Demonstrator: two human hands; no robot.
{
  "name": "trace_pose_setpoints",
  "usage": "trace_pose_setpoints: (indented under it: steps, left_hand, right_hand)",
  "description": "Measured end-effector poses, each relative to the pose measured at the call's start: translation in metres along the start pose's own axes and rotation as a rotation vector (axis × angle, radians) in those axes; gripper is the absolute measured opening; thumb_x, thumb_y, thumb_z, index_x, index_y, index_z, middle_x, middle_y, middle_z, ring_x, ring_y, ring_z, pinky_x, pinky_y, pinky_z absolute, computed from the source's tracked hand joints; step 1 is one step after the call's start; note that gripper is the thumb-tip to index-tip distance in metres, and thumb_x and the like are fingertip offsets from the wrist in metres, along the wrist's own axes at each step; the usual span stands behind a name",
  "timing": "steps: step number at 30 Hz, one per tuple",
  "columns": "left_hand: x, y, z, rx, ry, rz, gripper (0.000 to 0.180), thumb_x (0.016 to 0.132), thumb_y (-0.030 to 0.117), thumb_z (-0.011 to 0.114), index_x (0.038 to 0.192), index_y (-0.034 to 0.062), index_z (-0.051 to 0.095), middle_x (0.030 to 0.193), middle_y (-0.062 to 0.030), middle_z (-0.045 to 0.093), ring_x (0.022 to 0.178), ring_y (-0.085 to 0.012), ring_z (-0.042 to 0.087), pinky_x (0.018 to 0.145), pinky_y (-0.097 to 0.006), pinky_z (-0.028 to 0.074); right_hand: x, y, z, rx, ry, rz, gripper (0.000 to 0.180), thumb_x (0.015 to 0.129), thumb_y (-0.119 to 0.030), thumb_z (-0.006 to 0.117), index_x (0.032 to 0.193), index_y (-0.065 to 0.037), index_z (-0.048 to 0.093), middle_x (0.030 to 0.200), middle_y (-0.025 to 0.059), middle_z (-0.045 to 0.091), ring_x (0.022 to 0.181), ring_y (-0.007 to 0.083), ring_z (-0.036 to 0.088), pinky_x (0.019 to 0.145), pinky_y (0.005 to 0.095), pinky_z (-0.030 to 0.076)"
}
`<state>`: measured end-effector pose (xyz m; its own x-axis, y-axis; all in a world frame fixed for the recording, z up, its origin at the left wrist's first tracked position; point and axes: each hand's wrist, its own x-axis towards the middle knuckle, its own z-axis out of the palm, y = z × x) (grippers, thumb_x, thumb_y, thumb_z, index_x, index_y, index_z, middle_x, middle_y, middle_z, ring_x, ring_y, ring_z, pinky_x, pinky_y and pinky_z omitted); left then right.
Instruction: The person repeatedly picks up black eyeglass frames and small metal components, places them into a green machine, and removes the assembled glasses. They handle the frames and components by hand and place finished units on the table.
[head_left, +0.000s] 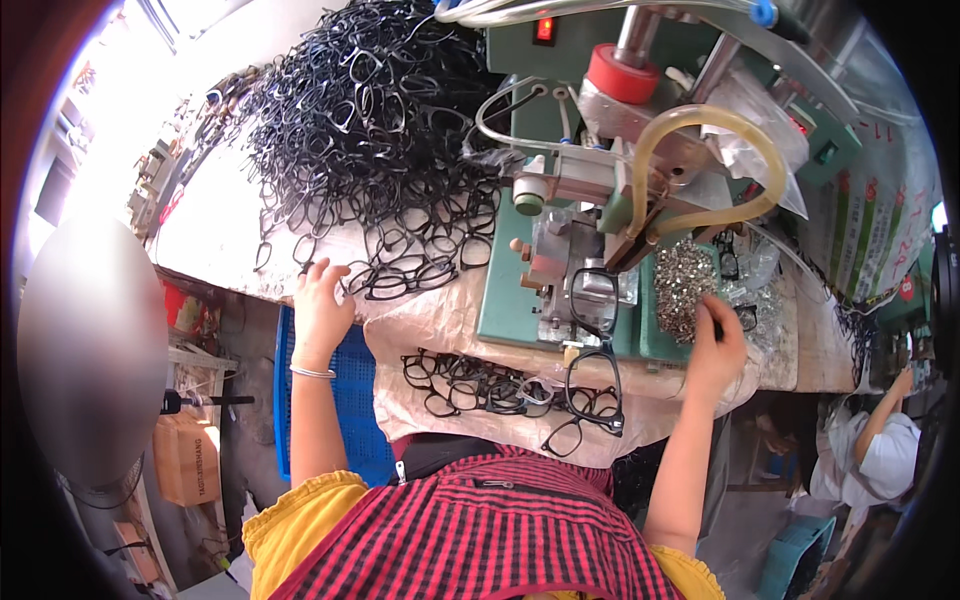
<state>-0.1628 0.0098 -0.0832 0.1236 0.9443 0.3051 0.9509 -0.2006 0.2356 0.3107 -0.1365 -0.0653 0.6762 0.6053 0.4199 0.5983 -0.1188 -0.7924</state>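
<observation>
My left hand (325, 308) reaches over the table's front edge with fingers apart, its fingertips beside loose black eyeglass frames (410, 272); whether it touches one is unclear. By the front right of a green tray (650, 345), my right hand (718, 350) has thumb and fingers pinched together. Whatever sits between them is too small to make out. Small shiny metal parts (685, 285) fill that tray. A black eyeglass frame (593, 330) sits at the fixture of a green bench machine (500, 310), its lower part hanging toward my lap.
A tall heap of black eyeglass frames (370, 110) covers the back left. More frames (480, 385) lie on the brown paper (400, 345) over my lap. A looped yellowish hose (770, 165) arches beside the machine. Below left stands a blue crate (350, 400). Another person (870, 450) works at right.
</observation>
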Motion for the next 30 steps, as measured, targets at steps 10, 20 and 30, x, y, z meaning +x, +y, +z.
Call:
trace_pose_setpoints:
  steps: [10,20,30]
  left_hand:
    - [0.030,0.038,0.020,-0.028,0.015,0.159,0.020,0.076,0.019,0.075,0.090,0.0049,0.073,0.094,-0.0117,0.068,0.091,-0.0321,0.063,0.101,-0.043,0.042]
    - [0.038,0.035,0.048,-0.129,0.162,0.094,0.013,0.078,-0.001,0.062,0.088,0.0042,0.068,0.092,-0.0139,0.061,0.088,-0.0339,0.061,0.078,-0.041,0.049]
    - [0.040,0.202,-0.097,-1.561,0.273,0.517,0.023,0.109,0.023,0.031,0.106,0.0025,0.042,0.094,-0.0260,0.065,0.067,-0.0219,0.061,0.060,-0.028,0.052]
  right_hand:
    - [-0.019,-0.044,-0.032,-0.022,-0.044,-0.232,0.016,0.080,0.001,0.071,0.094,-0.006,0.074,0.096,0.0084,0.070,0.091,0.0241,0.065,0.088,0.0351,0.049]
    - [-0.004,-0.094,0.056,0.575,-0.201,0.010,0.033,0.082,-0.002,0.069,0.114,0.000,0.058,0.090,0.0028,0.063,0.085,0.0110,0.058,0.078,0.0275,0.047]
    - [-0.005,-0.119,0.058,0.976,-0.330,0.125,0.047,0.082,0.005,0.069,0.126,0.001,0.052,0.094,0.0035,0.065,0.092,0.0110,0.060,0.088,0.0260,0.044]
